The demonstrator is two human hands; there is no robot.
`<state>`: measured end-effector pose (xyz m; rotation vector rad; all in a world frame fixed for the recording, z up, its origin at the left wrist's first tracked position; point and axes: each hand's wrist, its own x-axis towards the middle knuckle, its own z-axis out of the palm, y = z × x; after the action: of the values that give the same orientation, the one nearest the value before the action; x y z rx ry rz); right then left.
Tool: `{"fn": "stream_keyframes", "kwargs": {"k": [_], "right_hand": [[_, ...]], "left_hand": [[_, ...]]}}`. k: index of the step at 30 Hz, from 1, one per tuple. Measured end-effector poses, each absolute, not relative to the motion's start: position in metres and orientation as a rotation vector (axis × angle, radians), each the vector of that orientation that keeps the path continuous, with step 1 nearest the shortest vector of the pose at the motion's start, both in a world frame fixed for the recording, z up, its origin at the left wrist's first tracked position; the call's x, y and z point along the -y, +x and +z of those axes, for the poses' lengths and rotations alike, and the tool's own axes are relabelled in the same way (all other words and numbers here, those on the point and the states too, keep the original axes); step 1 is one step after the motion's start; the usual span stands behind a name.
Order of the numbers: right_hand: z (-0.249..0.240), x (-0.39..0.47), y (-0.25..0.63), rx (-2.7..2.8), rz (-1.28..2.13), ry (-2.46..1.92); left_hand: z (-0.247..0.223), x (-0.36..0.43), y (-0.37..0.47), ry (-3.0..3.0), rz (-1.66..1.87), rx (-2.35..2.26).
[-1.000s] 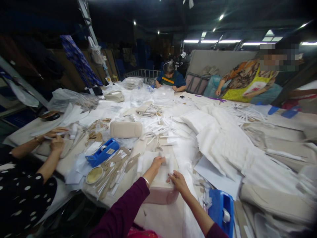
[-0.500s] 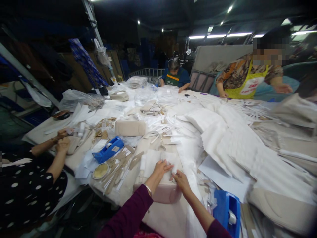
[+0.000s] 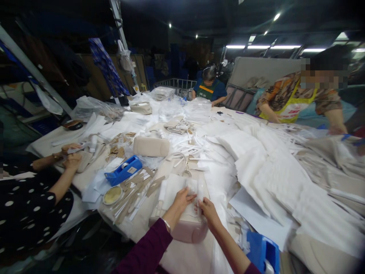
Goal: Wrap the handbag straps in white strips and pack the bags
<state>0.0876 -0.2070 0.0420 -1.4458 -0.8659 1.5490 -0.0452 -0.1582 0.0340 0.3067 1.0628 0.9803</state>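
Both hands have come closer together since the earlier frame — the left hand (image 3: pixel 182 199) and the right hand (image 3: pixel 207 208) now almost touch over the white sheet (image 3: pixel 178 187), which lies on the pale pink cushion (image 3: pixel 188 230) at the near edge of the surface (image 3: pixel 51 142). Each grip is pressed together, pinching the small white piece (image 3: pixel 196 190) at the sheet's right end. I judge that the thin piece could slip or wrinkle if the fingers pull unevenly — the blue tape dispenser (image 3: pixel 123 171) lies well apart to the left.

Maroon sleeves, thin bangle on left wrist
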Motion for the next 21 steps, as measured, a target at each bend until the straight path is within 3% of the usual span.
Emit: {"fn": "stream_keyframes", "kwargs": {"k": [10, 21], "right_hand": [[0.053, 0.191, 0.087, 0.634, 1.756, -1.494], [0.049, 0.196, 0.084, 0.713, 1.657, -1.356]], "left_hand": [[0.037, 0.162, -0.042, 0.479, 0.969, -1.098], [0.039, 0.159, -0.046, 0.208, 0.988, -1.010]]}}
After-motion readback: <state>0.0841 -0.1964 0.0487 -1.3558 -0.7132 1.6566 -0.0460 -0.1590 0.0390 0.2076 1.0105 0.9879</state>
